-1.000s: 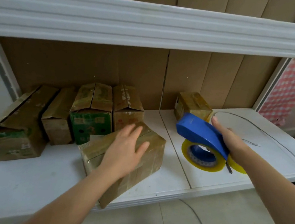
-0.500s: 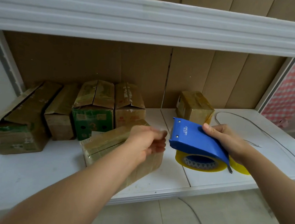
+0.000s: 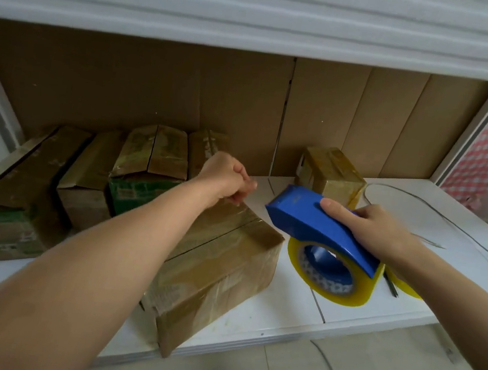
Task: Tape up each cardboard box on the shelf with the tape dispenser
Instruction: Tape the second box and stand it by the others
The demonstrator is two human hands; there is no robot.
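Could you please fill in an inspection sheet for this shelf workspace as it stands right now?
Surface: white shelf, panel seam visible.
Job's things: front box angled at the shelf edge; four boxes at back left; small box at back right; blue tape dispenser with yellow roll.
Clutter: second yellow roll, partly hidden.
Grippers: left hand curled at the front box's far corner, whether pinching tape unclear; right hand grips the dispenser.
Cables: thin cable looping across the shelf.
Surroundings: cardboard backing, checkered cloth at right.

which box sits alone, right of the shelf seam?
The small taped box at the back, just behind the blue tape dispenser. The other boxes all sit left of the seam: four in a row at the back, one pulled to the front edge.
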